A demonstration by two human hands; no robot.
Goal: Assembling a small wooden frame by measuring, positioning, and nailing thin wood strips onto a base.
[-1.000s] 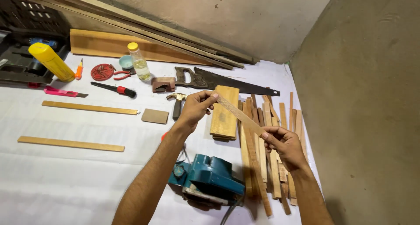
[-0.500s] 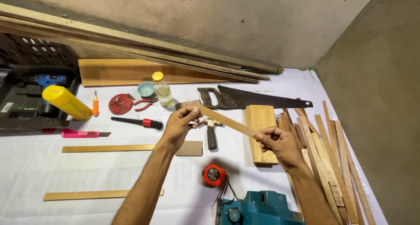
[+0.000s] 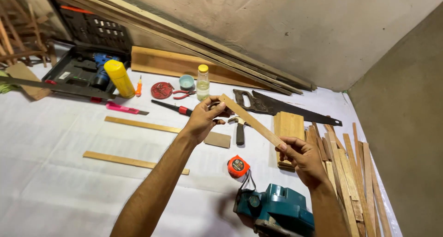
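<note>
Pale wood strip (image 3: pixel 251 120), orange tape measure (image 3: pixel 238 166), teal planer (image 3: pixel 277 209), yellow can (image 3: pixel 119 78).

The view pulls back, so the orange tape measure (image 3: pixel 238 166) and more of the teal power tool (image 3: pixel 277 209) show. The wooden strip (image 3: pixel 251 120) now sits higher, over the hammer (image 3: pixel 239 128).

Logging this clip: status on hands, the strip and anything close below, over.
Left hand and right hand each grip one end of the thin wood strip. Strip held tilted above the white sheet. Hammer and tape measure lie beneath, untouched.
</note>
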